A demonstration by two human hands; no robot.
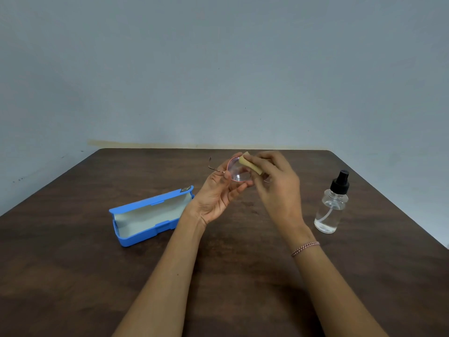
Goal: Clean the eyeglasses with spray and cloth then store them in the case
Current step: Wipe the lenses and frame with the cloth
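My left hand (218, 193) holds the pink-rimmed eyeglasses (237, 172) above the middle of the table, fingers on the rim of one lens, with a temple arm sticking out to the left. My right hand (274, 181) pinches a small folded tan cloth (250, 162) against the upper right edge of that lens. The other lens is hidden behind my right hand. A blue eyeglass case (150, 215) lies open on the table to the left, its pale lining showing. A clear spray bottle (331, 205) with a black pump top stands upright to the right.
Everything sits on a dark brown wooden table (218, 276) pushed against a grey-blue wall. The table's right edge runs diagonally just past the bottle. A red-and-white thread bracelet circles my right wrist.
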